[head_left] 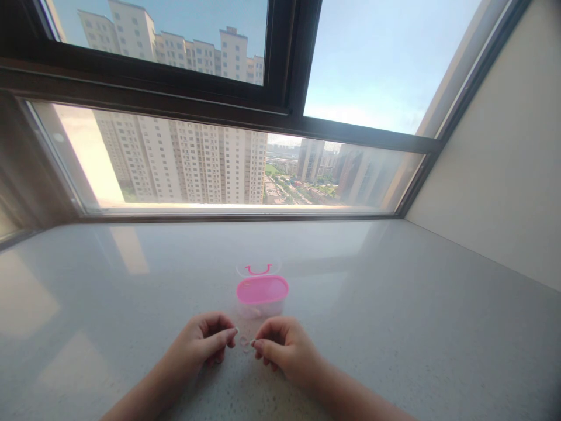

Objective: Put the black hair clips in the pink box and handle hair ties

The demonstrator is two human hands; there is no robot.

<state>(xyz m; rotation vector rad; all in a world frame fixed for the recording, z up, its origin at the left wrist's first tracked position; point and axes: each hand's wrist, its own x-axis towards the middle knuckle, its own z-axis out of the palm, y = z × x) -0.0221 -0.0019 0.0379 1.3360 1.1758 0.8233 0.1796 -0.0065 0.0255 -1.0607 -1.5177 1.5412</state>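
My left hand (205,340) and my right hand (283,346) rest close together on a pale grey stone sill (394,327), both with fingers curled in a pinch. Between the fingertips lies a tiny clear ring-like piece (244,342); both pinches touch it, but it is too small to name. Just beyond the hands stands a small clear plastic box (262,295) with a pink lid, and its pink handle (258,269) shows behind it.
A large window with a dark frame (280,117) runs along the back of the sill, with tall buildings outside. A cream wall (504,193) closes the right side. The sill surface stretches wide to left and right of the box.
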